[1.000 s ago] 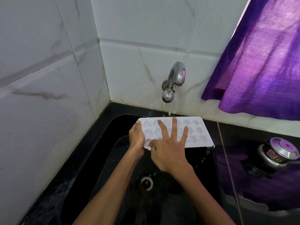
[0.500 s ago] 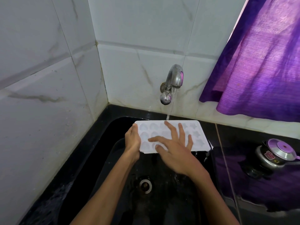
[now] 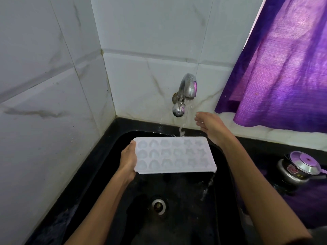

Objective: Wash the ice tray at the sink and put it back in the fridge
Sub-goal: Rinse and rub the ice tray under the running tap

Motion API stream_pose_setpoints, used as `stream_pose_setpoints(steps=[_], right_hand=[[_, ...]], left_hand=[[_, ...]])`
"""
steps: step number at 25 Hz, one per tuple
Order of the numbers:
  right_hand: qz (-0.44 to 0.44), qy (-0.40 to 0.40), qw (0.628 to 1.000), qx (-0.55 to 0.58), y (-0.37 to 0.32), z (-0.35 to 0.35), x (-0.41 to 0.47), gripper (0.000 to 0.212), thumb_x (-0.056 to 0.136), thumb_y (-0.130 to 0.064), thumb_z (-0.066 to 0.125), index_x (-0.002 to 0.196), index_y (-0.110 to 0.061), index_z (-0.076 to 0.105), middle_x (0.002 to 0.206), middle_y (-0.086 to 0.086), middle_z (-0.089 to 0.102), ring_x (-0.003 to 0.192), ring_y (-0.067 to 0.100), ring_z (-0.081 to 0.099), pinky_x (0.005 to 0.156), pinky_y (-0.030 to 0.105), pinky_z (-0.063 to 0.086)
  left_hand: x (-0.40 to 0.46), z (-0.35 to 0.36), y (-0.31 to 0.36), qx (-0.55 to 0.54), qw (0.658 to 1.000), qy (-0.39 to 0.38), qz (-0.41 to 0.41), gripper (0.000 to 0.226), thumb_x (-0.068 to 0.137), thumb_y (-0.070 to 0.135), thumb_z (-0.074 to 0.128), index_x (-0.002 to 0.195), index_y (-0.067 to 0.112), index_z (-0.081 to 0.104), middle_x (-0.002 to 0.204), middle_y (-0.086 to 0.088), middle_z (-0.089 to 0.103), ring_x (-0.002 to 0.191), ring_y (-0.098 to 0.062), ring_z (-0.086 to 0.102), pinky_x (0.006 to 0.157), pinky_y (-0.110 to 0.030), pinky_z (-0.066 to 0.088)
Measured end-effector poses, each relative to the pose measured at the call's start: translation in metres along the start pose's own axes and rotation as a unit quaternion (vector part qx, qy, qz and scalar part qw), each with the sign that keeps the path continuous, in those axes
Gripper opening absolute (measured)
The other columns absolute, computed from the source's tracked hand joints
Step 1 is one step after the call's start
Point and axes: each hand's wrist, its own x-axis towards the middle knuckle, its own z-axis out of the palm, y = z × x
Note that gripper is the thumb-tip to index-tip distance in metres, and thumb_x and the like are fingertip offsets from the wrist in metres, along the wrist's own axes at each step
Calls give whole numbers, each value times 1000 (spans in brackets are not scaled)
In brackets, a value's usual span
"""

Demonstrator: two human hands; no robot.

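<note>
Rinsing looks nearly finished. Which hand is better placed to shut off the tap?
The right hand: it is free and raised beside the tap. The left hand grips the ice tray under the stream.

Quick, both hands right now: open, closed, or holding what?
Left hand: holding the ice tray by its left end.
Right hand: open, holding nothing, raised beside the tap.

- Sink, black basin: open room below ice tray, down to drain.
- Tap: juts from rear wall, water stream falling onto tray's far edge.
- Pressure cooker: occupies right counter.
- Curtain: hangs over right rear.
</note>
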Motion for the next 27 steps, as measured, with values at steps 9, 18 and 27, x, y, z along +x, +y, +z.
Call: stream_pose_setpoints(steps=[9, 18, 27], right_hand=[[140, -135, 972, 133, -23, 50, 62, 30, 95, -34, 53, 116, -13, 50, 100, 14, 56, 87, 27, 61, 86, 38, 49], [109, -209, 952, 196, 3, 46, 89, 26, 97, -36, 46, 95, -11, 53, 75, 5, 64, 56, 13, 57, 65, 26, 55], [87, -263, 927, 254, 17, 40, 95, 39, 97, -36, 45, 122, -5, 47, 90, 8, 71, 73, 16, 70, 74, 27, 58]], left_hand=[[14, -13, 1, 22, 1000, -8, -6, 34, 100, 36, 32, 106, 16, 58, 89, -5, 66, 81, -25, 65, 59, -33, 51], [30, -15, -7, 18, 999, -18, -19, 37, 100, 37, 32, 109, 14, 60, 92, -6, 68, 82, -25, 66, 58, -33, 50], [43, -13, -14, 17, 999, -23, -36, 39, 100, 39, 31, 109, 14, 59, 93, -7, 68, 82, -26, 67, 57, -33, 51]])
